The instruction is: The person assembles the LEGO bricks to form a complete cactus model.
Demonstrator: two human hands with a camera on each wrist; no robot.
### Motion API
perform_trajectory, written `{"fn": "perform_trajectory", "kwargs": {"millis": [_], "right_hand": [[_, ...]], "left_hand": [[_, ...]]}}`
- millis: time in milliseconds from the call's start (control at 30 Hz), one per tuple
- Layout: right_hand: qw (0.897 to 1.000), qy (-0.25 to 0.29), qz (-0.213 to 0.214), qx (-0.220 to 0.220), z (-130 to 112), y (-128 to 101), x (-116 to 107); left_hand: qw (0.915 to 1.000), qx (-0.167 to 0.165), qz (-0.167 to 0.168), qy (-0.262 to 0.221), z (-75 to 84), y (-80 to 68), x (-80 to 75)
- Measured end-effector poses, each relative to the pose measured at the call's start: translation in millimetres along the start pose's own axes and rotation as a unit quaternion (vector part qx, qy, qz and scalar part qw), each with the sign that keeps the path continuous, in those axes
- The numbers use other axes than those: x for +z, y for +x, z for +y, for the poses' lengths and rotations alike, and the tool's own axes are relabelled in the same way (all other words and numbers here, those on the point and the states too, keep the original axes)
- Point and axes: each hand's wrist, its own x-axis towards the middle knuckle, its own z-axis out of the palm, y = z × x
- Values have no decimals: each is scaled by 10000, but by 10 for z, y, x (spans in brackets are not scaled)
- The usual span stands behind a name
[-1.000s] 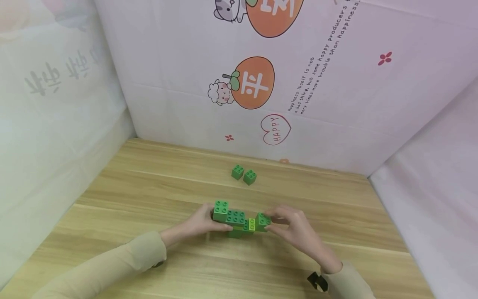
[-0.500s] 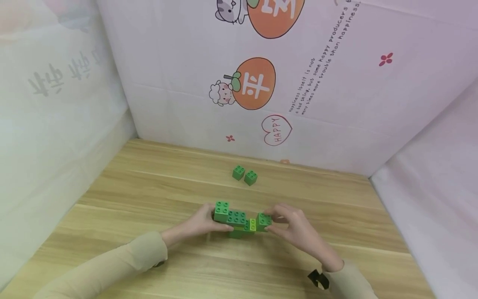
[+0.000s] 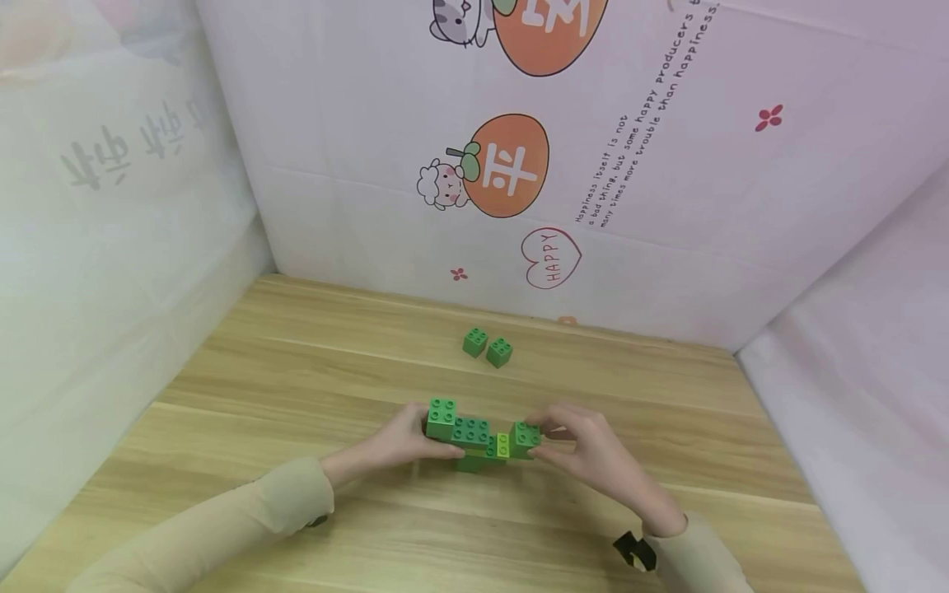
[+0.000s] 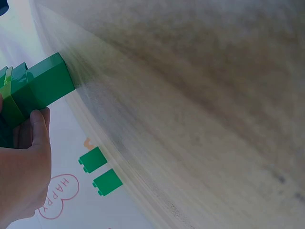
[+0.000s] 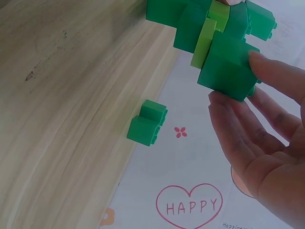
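Observation:
My left hand (image 3: 411,439) grips the left part of a built block model (image 3: 471,431), made of dark green, bright green and lime toy building blocks. A bright green square block (image 3: 442,418) stands highest, at the model's left end. At the right end, my right hand (image 3: 586,449) pinches a green block (image 3: 525,439) between thumb and fingers, right beside a lime piece (image 3: 502,445). In the right wrist view this pinched block (image 5: 228,64) sits against a thin lime layer (image 5: 204,44). The left wrist view shows the left fingers (image 4: 40,129) under the model's side.
Two loose green blocks (image 3: 475,342) (image 3: 500,352) stand side by side on the wooden table (image 3: 356,371), behind the hands. A white printed cloth (image 3: 356,206) hangs at the back, with white cloth on both sides. A black band (image 3: 635,552) hangs by the right sleeve.
Almost nothing differs. Both hands keep their hold on the model and the right-end block, and the whole scene shifts very slightly to the right in the head view.

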Motion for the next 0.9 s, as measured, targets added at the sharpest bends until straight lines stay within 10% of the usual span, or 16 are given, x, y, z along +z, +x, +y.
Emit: {"fn": "perform_trajectory", "kwargs": {"millis": [900], "right_hand": [[9998,4,121,-176,-19,2,50]], "left_hand": [[10000,27,40,-62,-5,19,21]]}}
